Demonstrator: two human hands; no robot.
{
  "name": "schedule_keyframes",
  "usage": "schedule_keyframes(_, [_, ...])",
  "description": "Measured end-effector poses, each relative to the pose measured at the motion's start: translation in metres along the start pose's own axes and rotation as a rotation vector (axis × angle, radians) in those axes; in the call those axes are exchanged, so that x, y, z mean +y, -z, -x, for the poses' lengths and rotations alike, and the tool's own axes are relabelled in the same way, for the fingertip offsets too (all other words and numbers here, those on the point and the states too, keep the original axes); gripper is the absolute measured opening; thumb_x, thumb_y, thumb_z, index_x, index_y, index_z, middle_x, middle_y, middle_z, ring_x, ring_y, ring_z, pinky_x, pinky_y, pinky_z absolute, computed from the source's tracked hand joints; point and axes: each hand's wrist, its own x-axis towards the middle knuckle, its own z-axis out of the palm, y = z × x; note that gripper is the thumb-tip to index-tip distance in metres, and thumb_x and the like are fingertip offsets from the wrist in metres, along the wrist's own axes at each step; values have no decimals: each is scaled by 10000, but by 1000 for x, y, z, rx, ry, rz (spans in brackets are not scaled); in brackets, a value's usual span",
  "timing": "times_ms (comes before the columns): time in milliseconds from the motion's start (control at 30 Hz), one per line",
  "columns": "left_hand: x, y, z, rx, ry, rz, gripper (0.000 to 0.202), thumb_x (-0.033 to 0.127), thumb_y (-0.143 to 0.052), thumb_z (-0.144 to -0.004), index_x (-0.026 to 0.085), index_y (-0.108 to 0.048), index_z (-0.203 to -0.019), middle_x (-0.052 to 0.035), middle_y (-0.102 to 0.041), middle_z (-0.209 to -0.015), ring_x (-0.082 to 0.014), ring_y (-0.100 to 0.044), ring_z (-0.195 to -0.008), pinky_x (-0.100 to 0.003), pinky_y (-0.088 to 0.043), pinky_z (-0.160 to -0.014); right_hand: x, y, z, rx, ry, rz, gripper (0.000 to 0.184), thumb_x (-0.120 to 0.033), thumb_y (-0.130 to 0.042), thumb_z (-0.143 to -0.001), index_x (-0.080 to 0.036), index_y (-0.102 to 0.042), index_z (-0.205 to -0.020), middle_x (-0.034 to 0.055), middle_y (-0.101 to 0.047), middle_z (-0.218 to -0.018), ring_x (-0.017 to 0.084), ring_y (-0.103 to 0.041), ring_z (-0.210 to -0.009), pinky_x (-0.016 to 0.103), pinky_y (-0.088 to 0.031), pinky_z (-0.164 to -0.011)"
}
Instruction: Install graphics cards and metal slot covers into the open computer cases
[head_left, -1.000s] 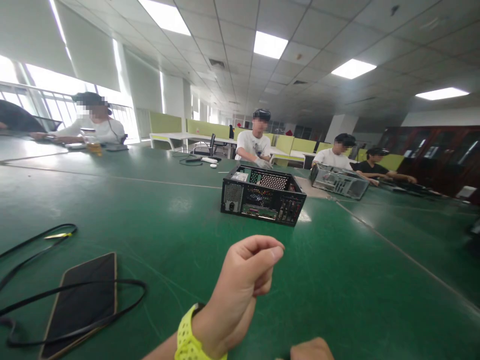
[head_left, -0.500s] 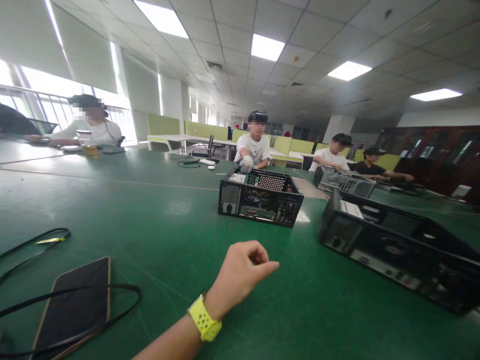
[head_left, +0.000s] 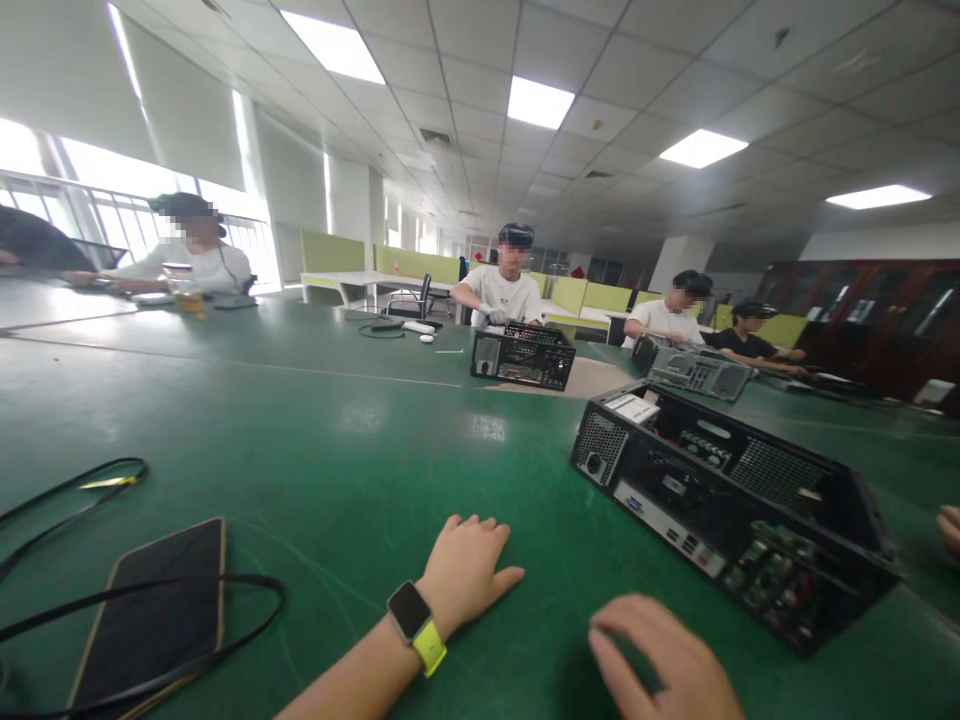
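My left hand [head_left: 469, 572] lies flat on the green table [head_left: 315, 440], palm down and fingers spread, with a yellow-strapped watch [head_left: 416, 620] on the wrist. My right hand [head_left: 660, 658] is at the bottom edge, fingers loosely apart and holding nothing. Just beyond and to the right of both hands sits an open black computer case [head_left: 735, 500], rear ports facing me. Neither hand touches it. Another person's hand [head_left: 951, 530] shows at the right edge by the case's far end.
A phone [head_left: 150, 612] lies face up at the near left with a black cable [head_left: 90, 625] looped over it. A second case [head_left: 523, 357] stands before a seated person, a third case [head_left: 697, 371] before two others. One more person sits far left.
The near black case has slid in from the right toward me. The middle case now sits farther back by the seated person. My left hand opened flat on the table; my right hand came into view.
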Motion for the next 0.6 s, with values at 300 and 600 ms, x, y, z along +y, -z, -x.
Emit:
schedule_keyframes(300, [-2, 5, 5, 32, 30, 167, 651, 534, -491, -825, 182, -393, -1365, -135, -607, -1190, -286, -550, -1093, -473, -358, -979, 119, 98, -101, -143, -720, 672, 675, -582, -101, -887, -174, -635, -951, 162, -673, -857, 361, -634, -800, 478, -470, -662])
schedule_keyframes(600, [35, 120, -42, 292, -143, 230, 508, 504, -460, -856, 182, -500, -1248, -82, -645, -1076, -240, -579, -980, -372, -441, -846, 77, 104, -67, -183, -640, 577, 654, -614, -93, -874, -269, -641, -784, 91, -688, -747, 346, -659, -754, 434, -460, -627])
